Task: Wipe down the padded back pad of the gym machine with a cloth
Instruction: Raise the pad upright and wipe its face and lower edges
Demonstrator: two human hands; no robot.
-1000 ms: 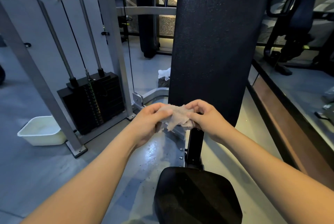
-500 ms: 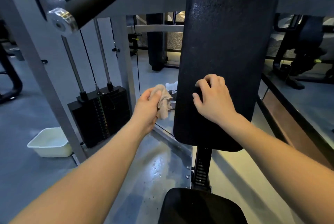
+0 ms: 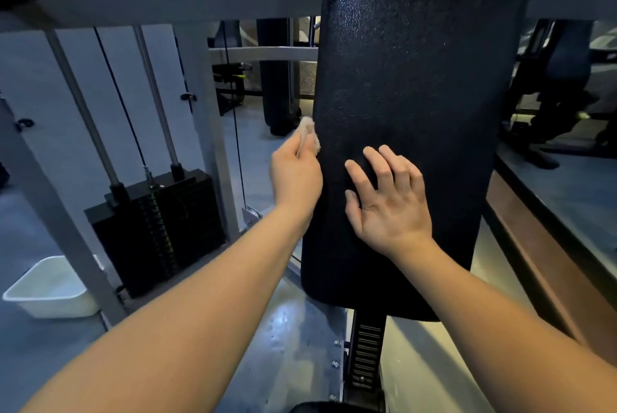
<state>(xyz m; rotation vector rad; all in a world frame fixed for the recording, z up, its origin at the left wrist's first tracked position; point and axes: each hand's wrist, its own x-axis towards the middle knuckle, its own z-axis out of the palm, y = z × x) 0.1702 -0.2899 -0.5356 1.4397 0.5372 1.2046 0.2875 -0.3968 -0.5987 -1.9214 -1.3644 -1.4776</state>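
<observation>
Left hand (image 3: 295, 175) grips a small crumpled beige cloth (image 3: 309, 134), cloth touching the left edge of the tall black textured back pad (image 3: 417, 79). Right hand (image 3: 389, 202) lies open, fingers spread, flat on the pad's lower half.

Both forearms (image 3: 187, 322) bare (no sleeves, rings, apparently).

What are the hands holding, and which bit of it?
The left hand grips a bunched cloth by its lower part, the top poking out. The right hand holds nothing; it lies flat on the back pad.

white tub (image 3: 50, 289) on floor | black weight stack (image 3: 160, 229) | guide rods (image 3: 157, 99)
</observation>
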